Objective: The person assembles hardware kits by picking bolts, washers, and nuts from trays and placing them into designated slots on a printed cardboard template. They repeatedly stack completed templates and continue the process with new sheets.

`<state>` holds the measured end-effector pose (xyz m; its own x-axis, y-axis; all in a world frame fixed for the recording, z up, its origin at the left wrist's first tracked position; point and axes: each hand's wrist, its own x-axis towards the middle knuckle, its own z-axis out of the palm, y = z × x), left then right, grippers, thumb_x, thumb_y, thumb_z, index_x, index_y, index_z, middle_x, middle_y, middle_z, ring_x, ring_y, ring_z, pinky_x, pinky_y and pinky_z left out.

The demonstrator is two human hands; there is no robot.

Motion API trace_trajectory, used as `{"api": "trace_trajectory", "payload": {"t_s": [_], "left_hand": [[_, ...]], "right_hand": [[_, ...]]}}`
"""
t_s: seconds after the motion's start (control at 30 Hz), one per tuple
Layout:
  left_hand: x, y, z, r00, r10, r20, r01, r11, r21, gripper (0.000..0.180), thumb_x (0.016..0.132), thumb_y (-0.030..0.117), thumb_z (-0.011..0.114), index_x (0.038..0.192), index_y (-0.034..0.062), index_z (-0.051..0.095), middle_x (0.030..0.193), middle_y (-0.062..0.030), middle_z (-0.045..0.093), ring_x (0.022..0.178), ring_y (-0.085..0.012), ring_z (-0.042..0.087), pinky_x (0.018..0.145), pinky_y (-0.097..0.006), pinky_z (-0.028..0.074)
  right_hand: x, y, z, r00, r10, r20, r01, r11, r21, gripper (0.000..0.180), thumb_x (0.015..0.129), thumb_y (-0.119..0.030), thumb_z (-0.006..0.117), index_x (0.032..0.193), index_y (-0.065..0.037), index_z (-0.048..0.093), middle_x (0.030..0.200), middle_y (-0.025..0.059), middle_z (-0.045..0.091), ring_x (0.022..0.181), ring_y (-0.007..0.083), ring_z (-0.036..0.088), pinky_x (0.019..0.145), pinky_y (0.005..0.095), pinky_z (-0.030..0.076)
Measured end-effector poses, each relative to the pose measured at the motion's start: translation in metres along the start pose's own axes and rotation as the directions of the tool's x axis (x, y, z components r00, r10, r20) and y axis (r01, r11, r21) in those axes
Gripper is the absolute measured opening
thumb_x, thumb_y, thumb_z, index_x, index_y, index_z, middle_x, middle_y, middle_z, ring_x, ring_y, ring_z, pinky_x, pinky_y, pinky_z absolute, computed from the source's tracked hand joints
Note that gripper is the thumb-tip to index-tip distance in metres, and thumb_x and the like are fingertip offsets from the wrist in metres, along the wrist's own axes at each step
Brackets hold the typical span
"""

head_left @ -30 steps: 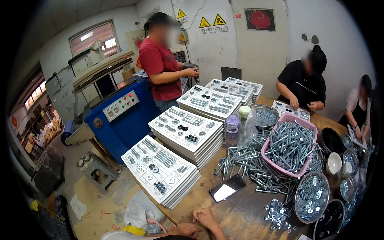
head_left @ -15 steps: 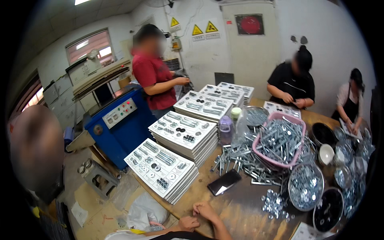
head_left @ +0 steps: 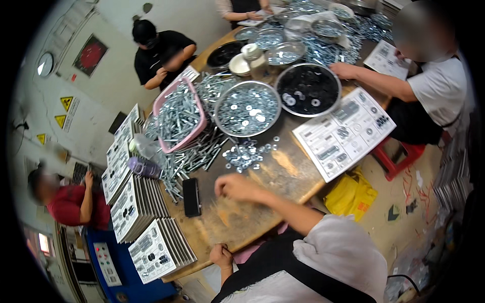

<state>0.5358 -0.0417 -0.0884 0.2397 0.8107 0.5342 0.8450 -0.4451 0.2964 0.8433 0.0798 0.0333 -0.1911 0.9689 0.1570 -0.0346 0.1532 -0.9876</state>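
Observation:
My right hand (head_left: 240,188) hovers over the brown table (head_left: 222,222), its fingers loosely bent and nothing visible in them. It is nearest to a black phone (head_left: 192,197) and a loose heap of small metal nuts (head_left: 247,155). Close to the table's near edge, my left hand (head_left: 221,256) is curled closed, with no object showing in it. Beyond the nuts stand a round bowl of shiny washers (head_left: 247,108) and a bowl of black washers (head_left: 308,90). A pink basket (head_left: 201,117) full of bolts rests on more loose bolts (head_left: 202,156).
Stacks of printed cards (head_left: 151,250) line the table's left side. A large card (head_left: 346,134) lies at the right edge, near a person in white (head_left: 439,86). Other people work around the table. A red stool (head_left: 396,159) and yellow bag (head_left: 351,194) are on the floor.
The view has swung right and tilted. My hands, together at the table edge before, are now apart; the right one has reached out over the table toward the phone and nuts.

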Motion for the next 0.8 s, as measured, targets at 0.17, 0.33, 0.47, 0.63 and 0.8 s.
{"api": "trace_trajectory", "payload": {"t_s": [0.17, 0.33, 0.47, 0.63, 0.8], "left_hand": [[0.0, 0.007, -0.001, 0.999, -0.026, -0.019, 0.026, 1.0, 0.0, 0.013, 0.074, 0.004, 0.051, 0.065, 0.0117, 0.056, 0.063, -0.0081, 0.057, 0.057, -0.0301, 0.056, 0.053, -0.039, 0.043], [0.004, 0.004, 0.004, 1.0, 0.003, -0.027, -0.001, 0.998, 0.062, 0.013, 0.076, 0.005, 0.051, 0.065, 0.0116, 0.055, 0.062, -0.0086, 0.055, 0.057, -0.03, 0.056, 0.053, -0.039, 0.042], [0.007, 0.009, 0.0, 0.999, -0.03, -0.011, 0.031, 0.997, 0.066, 0.013, 0.076, 0.005, 0.051, 0.066, 0.0114, 0.056, 0.062, -0.0089, 0.055, 0.057, -0.0302, 0.056, 0.053, -0.039, 0.043], [-0.023, -0.003, -0.003, 0.988, -0.147, -0.041, 0.151, 0.983, 0.104, 0.012, 0.077, 0.009, 0.053, 0.066, 0.0125, 0.058, 0.065, -0.0093, 0.058, 0.061, -0.0308, 0.058, 0.056, -0.041, 0.044], [0.004, 0.012, -0.007, 0.992, -0.127, -0.027, 0.129, 0.987, 0.101, 0.009, 0.075, 0.012, 0.057, 0.067, 0.0166, 0.058, 0.067, -0.0058, 0.056, 0.063, -0.0278, 0.06, 0.057, -0.04, 0.047]], "right_hand": [[-0.111, 0.002, -0.207, 0.684, -0.108, -0.721, -0.162, 0.942, -0.295, 0.019, 0.088, -0.001, 0.053, 0.1, -0.006, 0.067, 0.095, 0.0079, 0.067, 0.092, 0.0202, 0.063, 0.078, 0.0325, 0.05], [-0.236, 0.023, -0.402, 0.321, -0.377, -0.869, -0.738, 0.476, -0.479, 0.038, 0.1, -0.032, 0.044, 0.12, -0.005, 0.061, 0.12, 0.0223, 0.061, 0.111, 0.04, 0.057, 0.094, 0.0467, 0.044], [-0.259, 0.052, -0.473, 0.349, -0.104, -0.931, -0.856, 0.369, -0.362, 0.055, 0.099, -0.046, 0.037, 0.131, -0.005, 0.057, 0.124, 0.0234, 0.059, 0.116, 0.0412, 0.055, 0.098, 0.0464, 0.042], [-0.248, 0.088, -0.512, 0.654, -0.197, -0.731, -0.553, 0.534, -0.639, 0.05, 0.104, -0.034, 0.032, 0.143, -0.006, 0.044, 0.137, 0.0188, 0.054, 0.129, 0.0306, 0.049, 0.11, 0.0381, 0.033], [-0.277, 0.106, -0.569, 0.625, 0.038, -0.78, -0.491, 0.796, -0.355, 0.054, 0.102, -0.042, 0.035, 0.136, -0.003, 0.051, 0.13, 0.0155, 0.058, 0.121, 0.0271, 0.053, 0.105, 0.0357, 0.037]]}}
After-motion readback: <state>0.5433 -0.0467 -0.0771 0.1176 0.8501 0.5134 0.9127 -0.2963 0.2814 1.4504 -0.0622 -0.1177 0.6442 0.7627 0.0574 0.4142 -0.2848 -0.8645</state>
